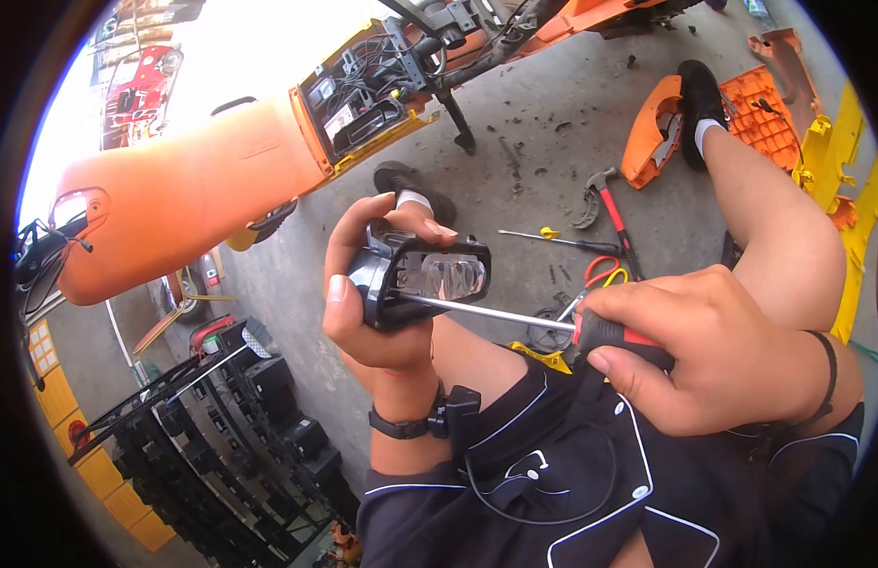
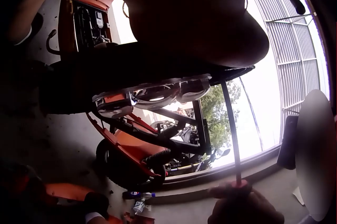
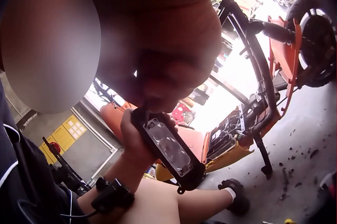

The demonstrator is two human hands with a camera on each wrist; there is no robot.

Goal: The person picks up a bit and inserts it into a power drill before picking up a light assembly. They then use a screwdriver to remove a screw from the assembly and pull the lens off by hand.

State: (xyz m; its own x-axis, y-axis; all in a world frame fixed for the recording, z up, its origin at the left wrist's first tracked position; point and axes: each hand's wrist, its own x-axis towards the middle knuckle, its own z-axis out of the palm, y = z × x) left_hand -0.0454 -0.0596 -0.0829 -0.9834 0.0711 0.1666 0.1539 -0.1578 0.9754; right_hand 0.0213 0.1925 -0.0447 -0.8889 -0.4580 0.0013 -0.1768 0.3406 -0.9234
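Observation:
A black lamp housing with a clear lens is held up in the left hand, whose fingers and thumb curl round its back and edges. The right hand grips the red and black handle of a screwdriver. Its metal shaft reaches left to the lamp's near edge; whether the tip sits in a screw cannot be told. In the left wrist view the lens faces down beneath the dark left hand, the shaft beside it. The right wrist view shows the lamp in the left hand.
An orange vehicle body with exposed wiring stands at the upper left. On the floor lie a hammer, another screwdriver, scissors and orange and yellow panels. A black rack stands at the lower left.

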